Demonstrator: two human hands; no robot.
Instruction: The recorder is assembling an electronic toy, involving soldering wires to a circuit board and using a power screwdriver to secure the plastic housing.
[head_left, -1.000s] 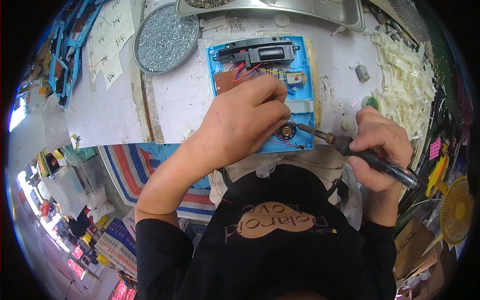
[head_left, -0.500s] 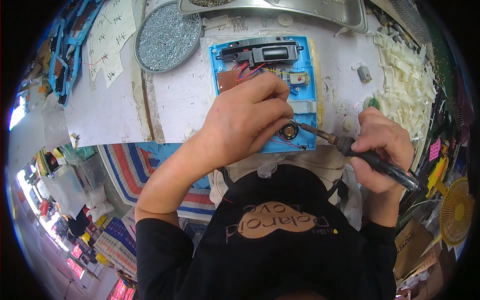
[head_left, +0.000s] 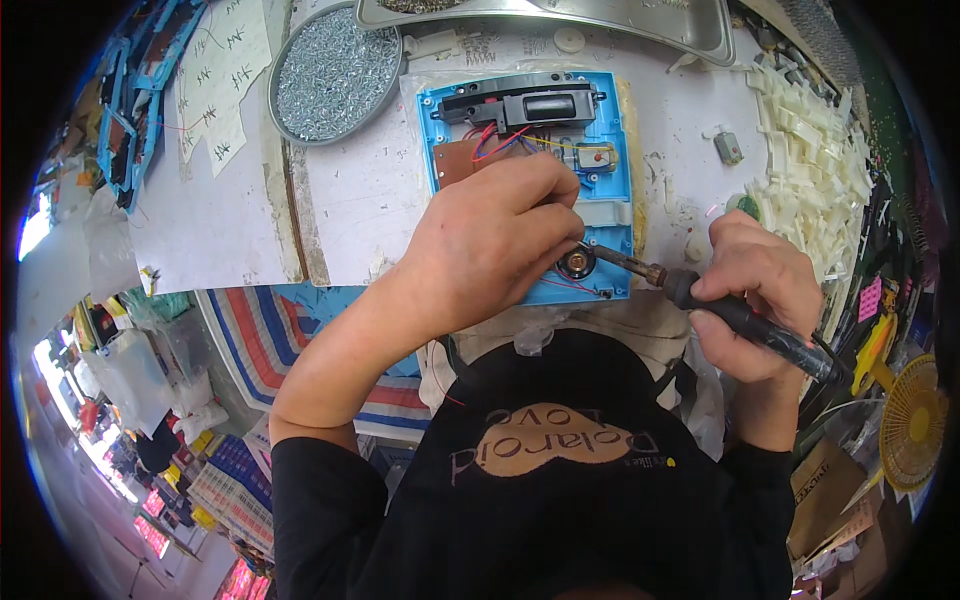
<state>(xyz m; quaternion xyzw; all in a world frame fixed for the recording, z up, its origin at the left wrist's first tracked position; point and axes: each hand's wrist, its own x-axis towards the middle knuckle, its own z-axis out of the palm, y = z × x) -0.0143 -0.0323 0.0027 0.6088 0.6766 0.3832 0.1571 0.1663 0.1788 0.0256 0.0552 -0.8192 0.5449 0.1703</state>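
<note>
In my right hand (head_left: 762,285) is a soldering iron (head_left: 740,320), its dark handle gripped between thumb and fingers. The iron's tip points left and ends at the fingertips of my left hand (head_left: 495,235). Those fingers are pinched together over a blue plastic housing (head_left: 618,240); whatever they hold is hidden. Just below the tip sits a small round speaker (head_left: 577,263) in the housing. A brown circuit board (head_left: 456,162), partly covered by my left hand, red and blue wires (head_left: 487,145), a small motor (head_left: 596,157) and a black module (head_left: 548,107) also lie inside.
A round tray of screws (head_left: 283,112) stands at upper left, beside a metal tray (head_left: 640,30) along the far side. On the right are a loose motor (head_left: 729,149) and a heap of cream plastic parts (head_left: 810,160). A yellow fan (head_left: 912,422) is at far right.
My right hand and the soldering iron have shifted slightly left. My left hand stays pinched in nearly the same place over the housing.
</note>
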